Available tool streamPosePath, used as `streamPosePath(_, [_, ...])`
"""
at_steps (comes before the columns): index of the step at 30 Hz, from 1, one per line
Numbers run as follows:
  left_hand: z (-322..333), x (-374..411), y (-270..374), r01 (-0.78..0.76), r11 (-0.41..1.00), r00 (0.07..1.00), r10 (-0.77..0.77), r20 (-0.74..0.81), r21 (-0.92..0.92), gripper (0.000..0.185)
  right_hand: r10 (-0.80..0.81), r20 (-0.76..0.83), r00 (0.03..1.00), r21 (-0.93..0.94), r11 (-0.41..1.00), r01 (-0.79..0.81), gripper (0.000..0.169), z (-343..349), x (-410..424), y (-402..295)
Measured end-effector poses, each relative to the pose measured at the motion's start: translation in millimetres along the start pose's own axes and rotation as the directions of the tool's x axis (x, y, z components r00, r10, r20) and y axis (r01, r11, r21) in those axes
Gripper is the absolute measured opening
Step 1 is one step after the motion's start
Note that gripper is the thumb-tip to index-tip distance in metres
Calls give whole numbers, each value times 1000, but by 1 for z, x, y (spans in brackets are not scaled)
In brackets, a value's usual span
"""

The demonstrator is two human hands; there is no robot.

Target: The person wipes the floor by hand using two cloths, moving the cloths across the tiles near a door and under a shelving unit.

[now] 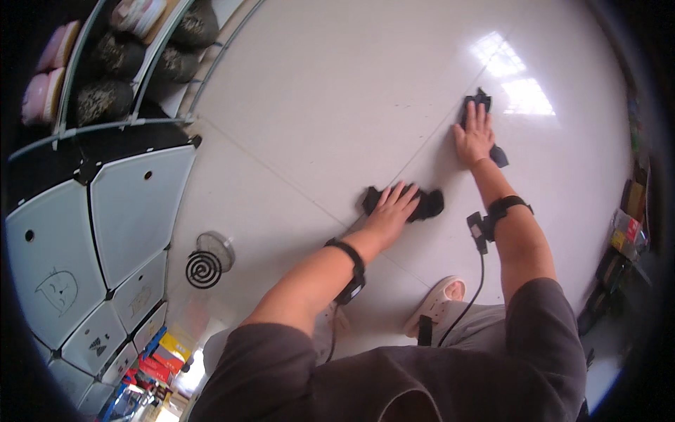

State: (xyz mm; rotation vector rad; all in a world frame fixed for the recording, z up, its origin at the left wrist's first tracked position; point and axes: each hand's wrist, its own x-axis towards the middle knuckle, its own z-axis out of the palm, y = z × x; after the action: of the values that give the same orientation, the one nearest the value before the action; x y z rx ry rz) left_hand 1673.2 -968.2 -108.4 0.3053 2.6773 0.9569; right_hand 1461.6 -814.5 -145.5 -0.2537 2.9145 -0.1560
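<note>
My left hand (391,213) lies palm down, fingers spread a little, on a crumpled black cloth (433,204) on the tiled floor. Farther forward and to the right, my right hand (476,138) presses flat on a second dark cloth (498,156), which sticks out past the fingertips and beside the wrist. Both cloths touch the floor, and part of each is hidden under the palm. Each forearm wears a black strap with a small device, and a cable runs back from the right one.
A glossy tiled floor (316,105) spreads ahead. At the left stand a shoe rack (126,125) and white-panelled cabinets (142,195). A black mosquito coil (203,269) is beside a round tin (217,249). Assorted items line the right edge. My feet in clogs (432,306) are close behind.
</note>
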Motion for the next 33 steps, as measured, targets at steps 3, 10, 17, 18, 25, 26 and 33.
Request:
streamPosePath(3, [0, -13, -12, -35, 989, 991, 15, -136, -146, 38, -5, -7, 1000, 50, 999, 6, 65, -8, -2, -1])
streamPosePath(10, [-75, -18, -99, 558, 829, 785, -519, -338, 21, 64, 95, 26, 995, 684, 725, -87, 47, -75, 29, 14])
streamPosePath(17, [-70, -9, -99, 641, 744, 767, -630, -119, 191, 90, 485, -180, 856, 372, 839, -397, 54, -29, 73, 71])
streamPosePath(18, [-75, -4, -92, 644, 741, 762, -643, -76, 190, 89, 475, -223, 851, 292, 866, -407, 56, -20, 84, 80])
streamPosePath(25, [-77, -9, -97, 655, 731, 751, -658, -61, 190, 89, -428, -184, 885, 261, 846, 464, 52, -12, 101, -114])
streamPosePath(26, [-75, -9, -99, 653, 735, 754, -653, -71, 184, 90, -530, -106, 841, 199, 818, 541, 52, -12, 87, -141])
streamPosePath(33, [-74, -10, -101, 673, 719, 738, -667, -99, 175, 90, -855, 176, 488, 180, 515, 838, 51, -14, 3, -109])
